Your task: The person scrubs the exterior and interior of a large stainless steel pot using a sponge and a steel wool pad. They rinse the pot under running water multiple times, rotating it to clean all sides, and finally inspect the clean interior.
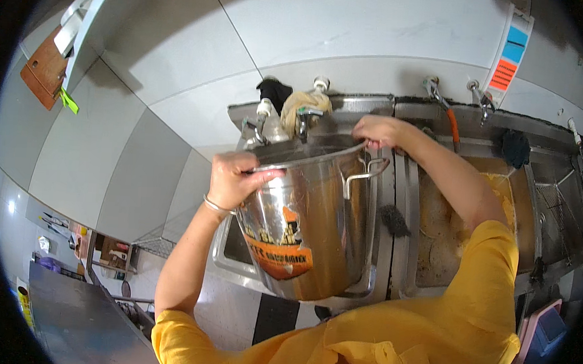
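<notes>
A large stainless steel stockpot (pixel 328 234) with a torn orange and black label is tilted over the left sink basin (pixel 219 262), its mouth towards the taps. My left hand (pixel 236 178) grips the rim on the left, thumb lying on the outer wall. On the far right part of the rim, my right hand (pixel 382 131) has its fingers curled over the edge. Below that hand, a wire side handle (pixel 369 176) sticks out from the pot. The inside of the pot is mostly hidden.
Behind the pot are a tap (pixel 302 122) and a beige cloth (pixel 301 105). A dark scouring pad (pixel 395 221) lies on the divider between basins. The right basin (pixel 431 270) holds brownish water. An orange hose (pixel 452 127) hangs from another tap. A steel worktop (pixel 78 314) stands left.
</notes>
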The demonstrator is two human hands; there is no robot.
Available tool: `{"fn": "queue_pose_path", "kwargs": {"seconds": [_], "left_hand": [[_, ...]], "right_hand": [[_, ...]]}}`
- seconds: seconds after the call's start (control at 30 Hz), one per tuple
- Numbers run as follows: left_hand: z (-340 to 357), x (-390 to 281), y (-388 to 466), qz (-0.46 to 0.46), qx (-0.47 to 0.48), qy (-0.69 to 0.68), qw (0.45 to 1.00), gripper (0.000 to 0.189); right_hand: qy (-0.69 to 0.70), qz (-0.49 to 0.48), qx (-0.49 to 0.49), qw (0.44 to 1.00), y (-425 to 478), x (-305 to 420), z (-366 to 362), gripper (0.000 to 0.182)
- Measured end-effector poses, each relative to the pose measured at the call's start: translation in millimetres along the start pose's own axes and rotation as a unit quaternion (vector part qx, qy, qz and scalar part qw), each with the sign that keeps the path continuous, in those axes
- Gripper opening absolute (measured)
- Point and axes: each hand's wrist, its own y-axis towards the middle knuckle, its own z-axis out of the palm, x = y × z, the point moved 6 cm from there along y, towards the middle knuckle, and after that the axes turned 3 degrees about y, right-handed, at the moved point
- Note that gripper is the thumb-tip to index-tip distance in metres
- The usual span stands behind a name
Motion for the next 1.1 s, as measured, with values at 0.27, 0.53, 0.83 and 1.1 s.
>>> {"fn": "queue_pose_path", "kwargs": {"seconds": [0.27, 0.53, 0.83, 1.1], "left_hand": [[3.9, 0.0, -3.2, 0.008, 0.007, -0.006, 1.0, 0.056], [5.7, -0.9, -4.7, -0.021, 0.011, -0.026, 0.999, 0.056], [9.4, -3.2, -7.7, 0.011, 0.036, -0.013, 0.999, 0.056], [15.0, 6.7, -5.5, -0.063, 0.053, -0.043, 0.996, 0.057]], "right_hand": [[0.023, 0.0, -0.004, 1.0, -13.1, 5.0, 1.3, 0.02], [0.002, 0.026, -0.001, 1.0, -11.0, 3.7, 0.4, 0.035], [-0.068, -0.015, 0.061, 0.996, -18.7, 9.2, 21.8, 0.017], [-0.168, -0.004, 0.007, 0.986, -26.4, 25.4, 19.3, 0.049]]}}
